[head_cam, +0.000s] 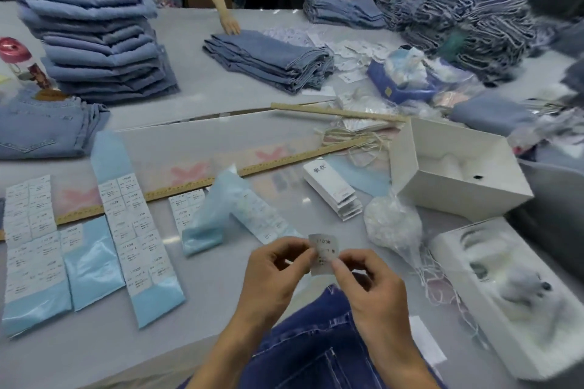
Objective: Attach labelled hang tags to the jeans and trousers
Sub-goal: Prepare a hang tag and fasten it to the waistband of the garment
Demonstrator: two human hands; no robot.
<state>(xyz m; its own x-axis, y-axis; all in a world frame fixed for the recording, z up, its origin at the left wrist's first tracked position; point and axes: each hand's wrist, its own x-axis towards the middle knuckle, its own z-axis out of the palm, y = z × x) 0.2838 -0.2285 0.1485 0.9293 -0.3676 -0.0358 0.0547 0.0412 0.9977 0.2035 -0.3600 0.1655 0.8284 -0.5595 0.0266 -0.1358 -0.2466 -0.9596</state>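
Observation:
A small white printed label sticker [324, 252] is pinched between both hands above the table's near edge. My left hand [278, 268] holds its left edge with thumb and fingers; my right hand [369, 281] pinches its lower right corner. Dark blue jeans [316, 341] lie just below my hands. Blue backing sheets covered with label stickers [136, 230] lie in rows to the left. A stack of white hang tags [333, 188] sits ahead on the right, beside a clear bag of strings [392, 224].
Tall pile of folded light-blue jeans [101, 41] at back left, another folded pile [271, 60] mid-table with another person's hand [230, 25] on it. Wooden rulers [196, 183] cross the table. White open boxes [458, 167] and a tray [505, 294] stand at right.

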